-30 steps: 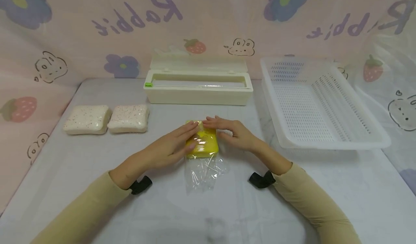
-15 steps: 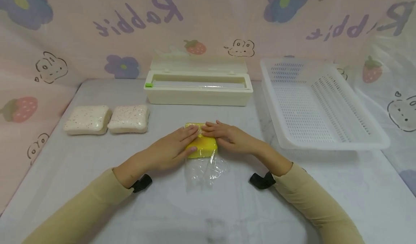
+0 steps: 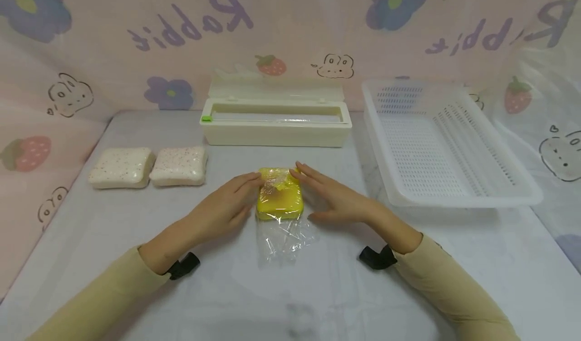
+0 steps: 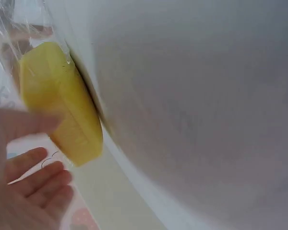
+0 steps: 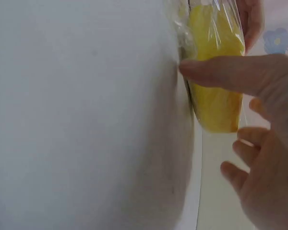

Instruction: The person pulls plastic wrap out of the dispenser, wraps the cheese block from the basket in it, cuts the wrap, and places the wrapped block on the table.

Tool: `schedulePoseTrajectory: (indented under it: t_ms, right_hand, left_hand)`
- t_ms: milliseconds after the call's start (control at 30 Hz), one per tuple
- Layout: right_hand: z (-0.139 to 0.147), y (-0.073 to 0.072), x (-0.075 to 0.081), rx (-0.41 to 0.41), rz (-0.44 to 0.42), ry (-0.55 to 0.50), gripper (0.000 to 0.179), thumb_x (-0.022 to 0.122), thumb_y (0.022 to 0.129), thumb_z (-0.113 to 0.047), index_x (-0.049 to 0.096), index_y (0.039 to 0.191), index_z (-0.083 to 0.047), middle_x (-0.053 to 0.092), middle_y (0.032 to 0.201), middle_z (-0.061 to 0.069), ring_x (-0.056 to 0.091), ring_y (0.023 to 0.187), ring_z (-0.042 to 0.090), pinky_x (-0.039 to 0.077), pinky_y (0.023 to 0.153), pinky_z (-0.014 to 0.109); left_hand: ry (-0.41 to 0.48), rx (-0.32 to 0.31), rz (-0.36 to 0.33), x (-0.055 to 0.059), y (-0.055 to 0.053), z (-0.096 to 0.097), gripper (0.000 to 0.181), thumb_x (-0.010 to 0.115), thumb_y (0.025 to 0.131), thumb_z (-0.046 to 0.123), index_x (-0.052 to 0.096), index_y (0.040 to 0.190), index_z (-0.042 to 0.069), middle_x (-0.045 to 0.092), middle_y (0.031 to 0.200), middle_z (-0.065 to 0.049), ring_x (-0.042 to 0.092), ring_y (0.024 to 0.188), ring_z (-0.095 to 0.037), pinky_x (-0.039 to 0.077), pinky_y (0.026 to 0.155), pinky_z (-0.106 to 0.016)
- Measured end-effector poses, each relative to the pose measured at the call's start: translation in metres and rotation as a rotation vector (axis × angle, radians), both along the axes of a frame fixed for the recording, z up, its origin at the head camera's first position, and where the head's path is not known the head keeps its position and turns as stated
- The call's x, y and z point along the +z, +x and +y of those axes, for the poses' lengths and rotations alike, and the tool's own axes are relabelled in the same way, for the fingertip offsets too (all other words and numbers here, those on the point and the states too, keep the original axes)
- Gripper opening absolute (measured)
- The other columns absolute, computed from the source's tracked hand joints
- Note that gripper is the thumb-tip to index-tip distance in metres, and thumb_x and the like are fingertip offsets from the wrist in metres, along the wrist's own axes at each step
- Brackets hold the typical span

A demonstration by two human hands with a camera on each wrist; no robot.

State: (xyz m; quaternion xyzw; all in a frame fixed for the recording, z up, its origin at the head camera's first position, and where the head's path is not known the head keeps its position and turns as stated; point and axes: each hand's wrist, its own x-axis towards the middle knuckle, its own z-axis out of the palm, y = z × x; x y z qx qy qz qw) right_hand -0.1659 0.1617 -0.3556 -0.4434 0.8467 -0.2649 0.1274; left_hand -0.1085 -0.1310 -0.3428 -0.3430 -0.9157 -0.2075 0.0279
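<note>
A yellow soap-like bar (image 3: pixel 280 200) lies on the table in front of me, covered in clear plastic film. A loose flap of the film (image 3: pixel 282 240) spreads towards me from its near edge. My left hand (image 3: pixel 222 205) is at the bar's left side with the fingers extended; in the left wrist view its blurred thumb crosses in front of the yellow bar (image 4: pixel 74 115). On the other side, my right hand (image 3: pixel 338 200) has its fingertips at the bar's upper right edge. Its thumb stands along the bar's side in the right wrist view. Neither hand grips anything.
Two white speckled bars, a left one (image 3: pixel 121 168) and a right one (image 3: pixel 179 166), lie side by side at the left. A cream film dispenser box (image 3: pixel 277 135) with its lid raised stands behind. At the right is a white perforated basket (image 3: pixel 463 201).
Both hands pressed on the bar's top half a second ago. They have since drawn apart to its sides, leaving more of the top in sight. The bar has hardly moved.
</note>
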Motion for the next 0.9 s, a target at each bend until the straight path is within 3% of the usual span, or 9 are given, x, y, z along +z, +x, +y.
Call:
schedulePoseTrajectory:
  t_ms: [200, 400, 533, 667, 900]
  right_hand:
    - [-0.002, 0.003, -0.003, -0.024, 0.114, 0.039, 0.105, 0.081, 0.076, -0.028, 0.014, 0.154, -0.013, 0.007, 0.161, 0.015, 0.023, 0.145, 0.032, 0.029, 0.114, 0.047]
    - [-0.010, 0.010, -0.004, -0.017, 0.194, 0.088, 0.107, 0.082, 0.074, -0.040, 0.015, 0.155, -0.017, 0.006, 0.161, 0.014, 0.015, 0.147, 0.031, 0.026, 0.115, 0.048]
    - [-0.016, 0.016, -0.001, 0.021, 0.228, 0.105, 0.103, 0.079, 0.076, -0.041, 0.016, 0.155, -0.020, 0.002, 0.162, 0.012, 0.012, 0.148, 0.031, 0.022, 0.117, 0.049]
    - [-0.019, 0.021, 0.000, 0.051, 0.262, 0.110, 0.095, 0.074, 0.081, -0.046, 0.019, 0.154, -0.023, 0.002, 0.162, 0.012, 0.010, 0.148, 0.031, 0.020, 0.117, 0.050]
    - [-0.017, 0.024, 0.001, 0.079, 0.265, 0.024, 0.070, 0.068, 0.088, -0.035, 0.036, 0.149, -0.020, 0.020, 0.159, 0.013, 0.028, 0.143, 0.033, 0.031, 0.113, 0.049]
  left_hand:
    - [-0.092, 0.046, -0.062, -0.004, 0.003, 0.000, 0.090, 0.080, 0.076, 0.019, 0.029, 0.147, 0.000, 0.023, 0.156, -0.018, 0.031, 0.141, -0.033, 0.031, 0.114, -0.046]
    - [-0.140, 0.059, -0.054, -0.006, 0.003, 0.016, 0.098, 0.082, 0.075, 0.028, 0.024, 0.149, -0.001, 0.018, 0.158, -0.017, 0.019, 0.146, -0.031, 0.024, 0.117, -0.044]
    - [-0.165, 0.043, -0.037, -0.005, 0.006, 0.022, 0.098, 0.079, 0.078, 0.033, 0.022, 0.149, -0.003, 0.017, 0.158, -0.018, 0.014, 0.147, -0.030, 0.021, 0.118, -0.044]
    - [-0.142, 0.041, -0.017, -0.004, 0.009, 0.022, 0.093, 0.076, 0.081, 0.037, 0.024, 0.148, -0.003, 0.021, 0.157, -0.018, 0.019, 0.146, -0.030, 0.023, 0.117, -0.044]
    - [0.033, 0.062, -0.027, -0.003, 0.013, 0.021, 0.065, 0.076, 0.082, 0.033, 0.046, 0.132, 0.004, 0.044, 0.137, -0.011, 0.041, 0.131, -0.025, 0.036, 0.111, -0.040]
